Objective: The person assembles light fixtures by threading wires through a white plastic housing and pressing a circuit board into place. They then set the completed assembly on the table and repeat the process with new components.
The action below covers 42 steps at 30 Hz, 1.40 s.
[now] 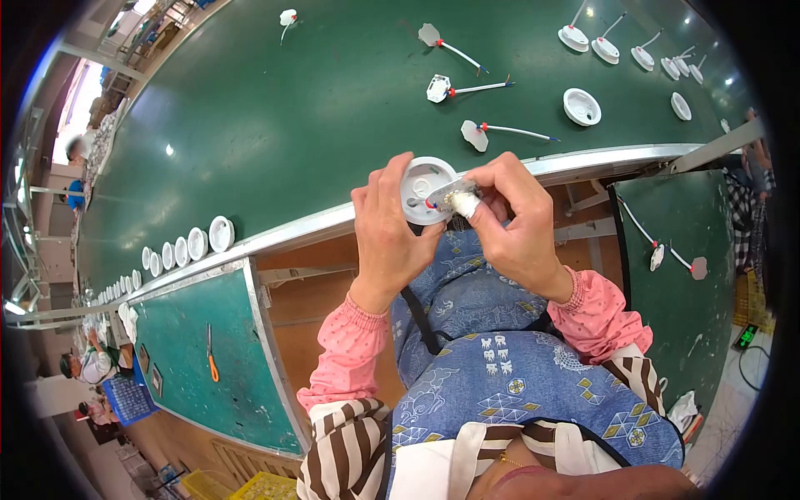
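My left hand (387, 227) is closed around the rim of a white round plastic housing (417, 177), held upright with its hollow side showing. At the housing's right side, my right hand (518, 223) pinches a small grey plate (447, 197) with a red collar, its thumb wrapped in a white covering. The plate overlaps the housing's lower right part in this view. Both hands are over the table's near edge. Beyond them lie several similar small plates with white cables, one with a light face (474, 136) and one showing its inner side (438, 88).
More white housings stand in a row (197, 243) along the left edge, and one lies at the right (582, 107). Housings with upright cables (573, 37) stand at the back right. Orange-handled scissors (213, 367) lie on the left side table; two cabled pieces (698, 267) lie on the right one.
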Available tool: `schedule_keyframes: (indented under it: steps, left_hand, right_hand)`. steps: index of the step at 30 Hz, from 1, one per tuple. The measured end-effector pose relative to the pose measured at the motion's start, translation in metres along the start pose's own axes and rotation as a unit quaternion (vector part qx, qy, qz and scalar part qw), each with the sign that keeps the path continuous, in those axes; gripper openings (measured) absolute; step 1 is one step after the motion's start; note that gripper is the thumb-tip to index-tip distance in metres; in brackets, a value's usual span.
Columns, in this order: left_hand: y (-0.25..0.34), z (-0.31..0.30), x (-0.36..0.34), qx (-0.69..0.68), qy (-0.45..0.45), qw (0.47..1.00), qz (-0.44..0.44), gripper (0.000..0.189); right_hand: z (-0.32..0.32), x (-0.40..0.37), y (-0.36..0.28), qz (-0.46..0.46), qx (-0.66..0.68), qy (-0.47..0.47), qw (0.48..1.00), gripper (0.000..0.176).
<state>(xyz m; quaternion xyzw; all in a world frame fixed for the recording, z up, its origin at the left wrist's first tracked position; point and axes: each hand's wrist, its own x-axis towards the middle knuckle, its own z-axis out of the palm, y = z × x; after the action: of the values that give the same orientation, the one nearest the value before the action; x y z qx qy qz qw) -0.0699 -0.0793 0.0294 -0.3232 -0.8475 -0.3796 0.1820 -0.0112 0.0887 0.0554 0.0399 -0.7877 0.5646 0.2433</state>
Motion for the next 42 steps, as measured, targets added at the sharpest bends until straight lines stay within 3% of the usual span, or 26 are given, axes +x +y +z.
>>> schedule_keyframes:
  steps: [4,10,13,19,22,25,28,31,34,36,40,42]
  left_hand:
    - [0.012,0.003,-0.001,-0.037,-0.020,0.999,0.015,0.078]
    - [0.019,-0.003,-0.003,-0.027,-0.055,0.998,-0.013,0.077]
    - [0.019,-0.001,-0.004,-0.027,-0.037,0.999,0.011,0.076]
    - [0.026,0.000,-0.006,-0.046,-0.064,0.997,-0.013,0.082]
    - [0.026,0.007,-0.007,-0.160,-0.047,0.985,-0.034,0.078]
    - [0.033,0.002,-0.009,-0.336,-0.089,0.924,-0.158,0.073]
    - [0.028,0.002,-0.013,-0.435,-0.101,0.875,-0.188,0.066]
    - [0.018,0.012,-0.022,-0.406,-0.075,0.891,-0.189,0.047]
    - [0.011,0.003,-0.023,-0.312,-0.141,0.928,-0.146,0.023]
    - [0.016,-0.004,-0.019,-0.306,-0.173,0.919,-0.176,0.015]
    - [0.014,-0.008,-0.019,-0.308,-0.227,0.909,-0.164,0.014]
    - [0.018,-0.005,-0.021,-0.313,-0.209,0.919,-0.119,0.013]
  right_hand:
    - [0.003,-0.005,0.005,-0.069,-0.073,-0.016,0.995,0.021]
    - [-0.004,-0.006,-0.003,-0.023,-0.092,-0.021,0.995,0.018]
    - [-0.004,-0.008,0.001,-0.061,-0.097,-0.017,0.993,0.018]
    - [-0.007,-0.012,-0.002,-0.026,-0.042,-0.042,0.998,0.017]
    - [-0.008,-0.016,0.006,-0.078,-0.061,-0.032,0.995,0.018]
    - [-0.015,-0.020,0.009,-0.062,-0.048,-0.028,0.997,0.020]
    - [-0.018,-0.022,0.007,-0.064,0.000,0.000,0.998,0.023]
    - [-0.022,-0.026,0.010,-0.061,0.014,0.010,0.998,0.024]
    - [-0.029,-0.028,0.008,-0.070,0.005,-0.002,0.998,0.025]
    - [-0.034,-0.029,0.008,-0.051,0.000,-0.017,0.999,0.025]
    - [-0.055,-0.019,0.010,0.009,-0.032,-0.118,0.992,0.035]
    - [-0.054,-0.010,0.002,-0.085,-0.055,-0.110,0.989,0.045]
